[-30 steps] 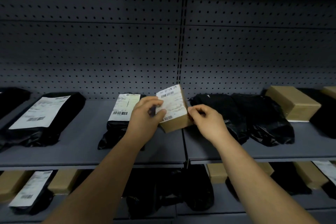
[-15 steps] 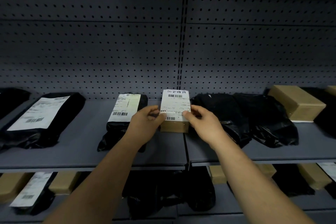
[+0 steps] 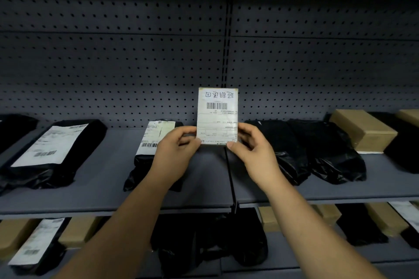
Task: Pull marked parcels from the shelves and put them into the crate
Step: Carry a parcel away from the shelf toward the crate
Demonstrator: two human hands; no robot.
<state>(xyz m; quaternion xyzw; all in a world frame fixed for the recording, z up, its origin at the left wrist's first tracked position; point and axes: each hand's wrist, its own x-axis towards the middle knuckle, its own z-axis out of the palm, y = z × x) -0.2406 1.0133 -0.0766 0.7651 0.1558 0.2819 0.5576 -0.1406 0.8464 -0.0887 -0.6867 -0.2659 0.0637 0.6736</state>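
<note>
I hold a small cardboard box (image 3: 217,115) upright in front of the pegboard, its white label facing me with a barcode and handwritten marks along the top. My left hand (image 3: 174,149) grips its lower left edge and my right hand (image 3: 254,149) grips its lower right edge. The box is lifted above the grey shelf (image 3: 108,188). No crate is in view.
Black bagged parcels with labels (image 3: 52,149) (image 3: 156,138) lie left on the shelf; unlabelled black bags (image 3: 317,154) and a cardboard box (image 3: 362,131) lie right. The lower shelf (image 3: 317,256) holds more boxes and bags. A pegboard back wall (image 3: 113,63) stands behind.
The box has been turned from tilted to upright with its label facing me, and raised higher. Both hands stayed on its lower edges.
</note>
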